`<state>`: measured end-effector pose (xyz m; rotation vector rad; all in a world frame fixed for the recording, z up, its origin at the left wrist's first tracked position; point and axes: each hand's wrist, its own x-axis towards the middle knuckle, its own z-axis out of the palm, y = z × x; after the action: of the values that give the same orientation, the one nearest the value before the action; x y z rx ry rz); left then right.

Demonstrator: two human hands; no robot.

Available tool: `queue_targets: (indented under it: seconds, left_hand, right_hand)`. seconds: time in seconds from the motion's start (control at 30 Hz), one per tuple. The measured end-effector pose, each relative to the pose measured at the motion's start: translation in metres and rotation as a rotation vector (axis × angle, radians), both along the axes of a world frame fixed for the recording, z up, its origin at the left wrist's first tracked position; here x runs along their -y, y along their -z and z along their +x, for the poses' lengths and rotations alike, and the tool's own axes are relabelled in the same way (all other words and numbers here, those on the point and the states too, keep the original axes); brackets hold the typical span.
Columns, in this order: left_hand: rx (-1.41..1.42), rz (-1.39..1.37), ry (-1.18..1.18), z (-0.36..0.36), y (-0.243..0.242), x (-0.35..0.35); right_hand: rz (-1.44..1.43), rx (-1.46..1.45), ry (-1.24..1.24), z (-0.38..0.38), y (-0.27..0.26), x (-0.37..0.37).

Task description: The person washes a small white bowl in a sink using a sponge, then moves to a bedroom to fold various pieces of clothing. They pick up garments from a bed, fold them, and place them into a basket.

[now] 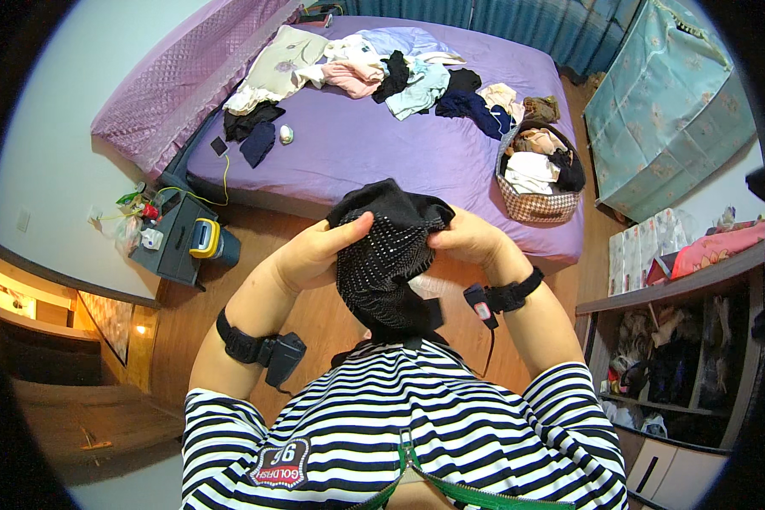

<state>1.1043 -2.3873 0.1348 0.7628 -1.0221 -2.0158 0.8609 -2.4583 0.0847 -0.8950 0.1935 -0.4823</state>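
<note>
A black cloth garment [382, 261] dotted with small shiny studs hangs bunched between my two hands, in front of my striped top. My left hand [468, 239] grips its upper right edge, thumb on the near side. On the other side my right hand [322, 252] holds the upper left part, its thumb lying over the studded cloth. The fingers behind the fabric are hidden. The lower end of the garment hangs down close to my waist, and its exact kind cannot be told.
Beyond my hands is a bed with a purple sheet [357, 146], bearing a row of clothes [417, 89] and a houndstooth fabric basket [539, 207] of garments. A grey nightstand [172, 236] and a lidded bin [220, 242] stand left; an open-shelved cabinet [682, 280] stands right.
</note>
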Motion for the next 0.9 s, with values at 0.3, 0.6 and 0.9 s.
queue_targets:
  seconds: [0.3,0.6,0.9]
  left_hand:
    - [0.741,-0.295,-0.044,0.057,-0.021,0.013]
    - [0.363,-0.099,-0.245,0.083,-0.007,0.033]
    - [0.567,-0.29,-0.467,0.053,-0.037,0.073]
  right_hand:
    - [-0.189,-0.192,0.176,-0.02,-0.044,0.003]
    - [-0.501,-0.426,0.281,-0.006,-0.068,0.023]
    - [-0.247,-0.388,0.668,0.017,-0.079,0.043]
